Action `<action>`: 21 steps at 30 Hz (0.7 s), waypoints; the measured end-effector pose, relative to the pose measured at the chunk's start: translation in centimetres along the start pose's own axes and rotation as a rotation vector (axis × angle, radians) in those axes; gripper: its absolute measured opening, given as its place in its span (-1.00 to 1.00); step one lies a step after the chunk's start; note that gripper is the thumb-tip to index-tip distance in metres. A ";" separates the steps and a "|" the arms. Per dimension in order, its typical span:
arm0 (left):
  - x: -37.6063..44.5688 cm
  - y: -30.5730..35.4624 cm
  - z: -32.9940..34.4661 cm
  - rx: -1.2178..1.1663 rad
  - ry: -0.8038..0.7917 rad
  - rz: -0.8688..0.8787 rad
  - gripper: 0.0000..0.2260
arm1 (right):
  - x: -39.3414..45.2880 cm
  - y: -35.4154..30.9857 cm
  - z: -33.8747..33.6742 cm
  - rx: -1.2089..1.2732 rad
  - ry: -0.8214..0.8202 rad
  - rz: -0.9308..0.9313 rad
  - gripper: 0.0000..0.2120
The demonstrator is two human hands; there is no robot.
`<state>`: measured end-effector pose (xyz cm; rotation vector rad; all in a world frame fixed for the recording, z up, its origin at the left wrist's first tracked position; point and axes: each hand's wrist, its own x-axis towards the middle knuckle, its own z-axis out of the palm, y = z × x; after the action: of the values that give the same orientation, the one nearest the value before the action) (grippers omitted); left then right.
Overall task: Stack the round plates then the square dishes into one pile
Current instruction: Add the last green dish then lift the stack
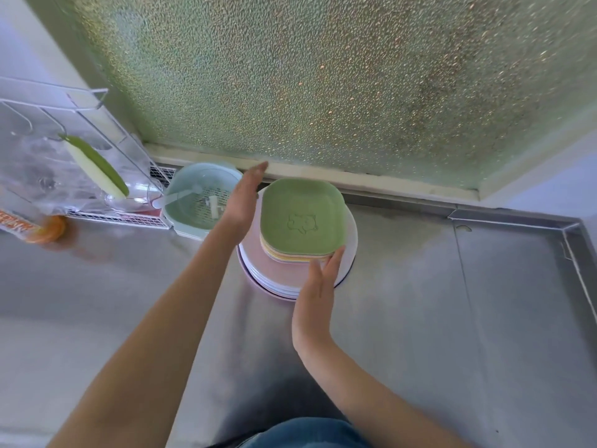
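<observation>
Steel counter [403, 318]: plate pile [274, 279] at centre, colander [193, 202] at ten o'clock, wire rack [122, 218] at nine.

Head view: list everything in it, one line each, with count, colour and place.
square dishes: a stack, count unclear, green on top with yellow and pink edges below, on the round plates
round plates: a stack, count unclear, white and pale pink, on the counter under the dishes
strainer basket: one, pale blue-green, left of the pile
rack: one, white wire, far left
clear container: one, transparent, in the rack
green-and-white item: one, leaning in the rack
orange packet: one, left edge
counter: one, steel
window: one, frosted green, behind
left hand: open, flat beside the pile's left side
right hand: open, fingertips at the dishes' near edge
</observation>
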<state>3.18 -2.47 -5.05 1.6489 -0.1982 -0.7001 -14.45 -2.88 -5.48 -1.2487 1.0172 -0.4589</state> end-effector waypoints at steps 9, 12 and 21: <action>-6.6 -3.0 1.1 -0.098 0.251 -0.002 -0.80 | 8.2 -2.7 -1.3 0.055 0.120 0.017 -0.48; -8.1 -3.8 1.4 -0.137 0.325 -0.005 -0.78 | 10.7 -3.8 -2.1 0.102 -0.030 0.072 -0.45; -3.9 -1.8 2.4 0.013 0.100 0.023 -0.65 | 10.4 -2.4 -2.2 0.095 -0.017 0.054 -0.57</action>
<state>-1.69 -2.19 -5.58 1.6868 -0.1494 -0.5984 -10.46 -12.87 -7.17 -1.1360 1.0009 -0.4490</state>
